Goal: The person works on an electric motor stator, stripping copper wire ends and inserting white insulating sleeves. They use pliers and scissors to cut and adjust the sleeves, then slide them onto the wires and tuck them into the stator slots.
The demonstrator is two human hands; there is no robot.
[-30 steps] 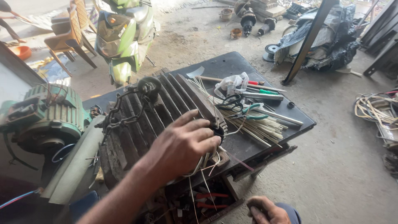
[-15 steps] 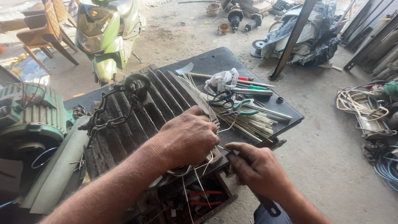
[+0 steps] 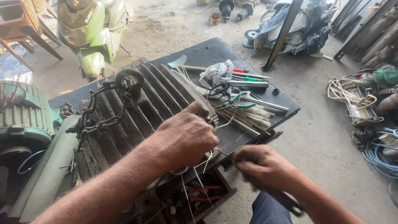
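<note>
Left hand [image 3: 184,139] clamps down on the ribbed motor housing [image 3: 137,108] at centre bench [image 3: 207,52], fingers curled over its end. Right hand [image 3: 265,166], at five o'clock, pinches a thin wire [image 3: 222,154] taut. Loose wire ends dangle below; plenty looks unfinished.

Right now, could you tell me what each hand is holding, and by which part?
The left hand rests on the finned motor housing, fingers among thin white wires. The right hand pinches something thin; what exactly cannot be told.
</note>
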